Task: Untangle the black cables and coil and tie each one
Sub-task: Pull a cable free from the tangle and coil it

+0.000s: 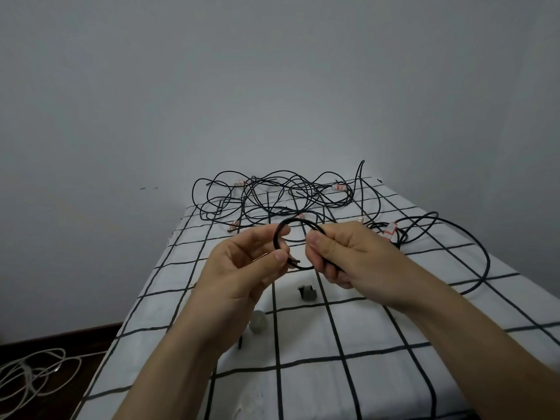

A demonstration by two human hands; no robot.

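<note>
Well inside the checked sheet's (333, 344) edges, above its open middle, the left hand (242, 263) and right hand (344, 256) each pinched one small black cable coil (298, 219).

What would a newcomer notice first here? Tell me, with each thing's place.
First, the hands at centre: the left hand and right hand hold a small black coil between them above the checked bedsheet. Behind, at the sheet's far end by the wall, sprawls a tangle of black cables. A pale cable heap lies on the dark floor, lower left.
</note>
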